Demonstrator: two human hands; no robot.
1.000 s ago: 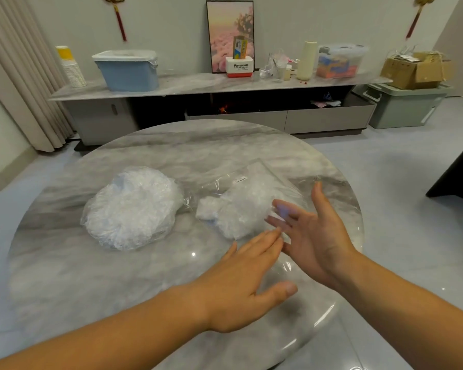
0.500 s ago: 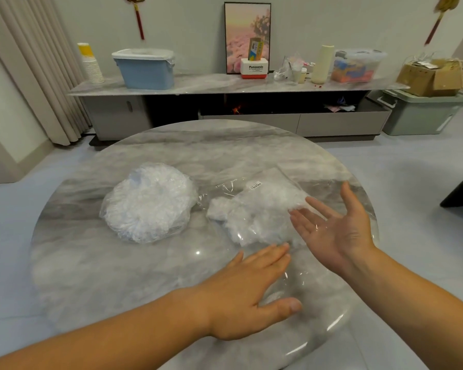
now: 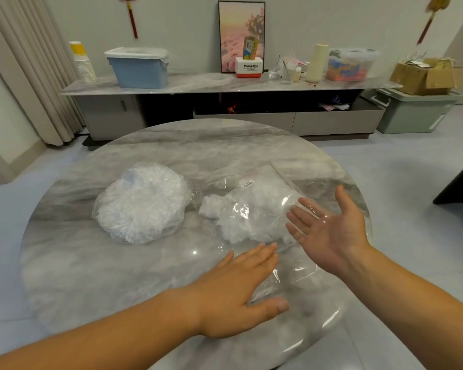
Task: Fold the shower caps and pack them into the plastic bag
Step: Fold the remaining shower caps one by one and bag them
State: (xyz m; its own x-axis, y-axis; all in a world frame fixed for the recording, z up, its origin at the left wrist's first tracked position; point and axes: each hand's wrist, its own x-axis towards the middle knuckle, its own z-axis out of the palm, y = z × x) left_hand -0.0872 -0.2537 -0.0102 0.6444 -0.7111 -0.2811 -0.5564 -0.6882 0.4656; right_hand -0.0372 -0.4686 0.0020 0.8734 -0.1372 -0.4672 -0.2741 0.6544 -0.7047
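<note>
Round grey marble tabletop [image 3: 91, 276]: carried all of it
Clear plastic bag [image 3: 254, 209]: lay mid-tabletop, white folded caps inside
Loose heap of clear crinkled shower caps [image 3: 142, 202]: sat left of the bag, apart from both hands
Left hand [image 3: 238, 287]: lay flat, palm down, fingers straight, pressing clear film [image 3: 286, 276] on the bag's near side
Right hand [image 3: 329, 231]: open, palm up, fingers spread, fingertips at the bag's right side

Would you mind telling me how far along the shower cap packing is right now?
Done: a white bundle of caps lies partly inside the plastic bag. In hand: the left hand presses clear plastic flat, the right hand is open by the bag. Left: the loose heap of caps.
</note>
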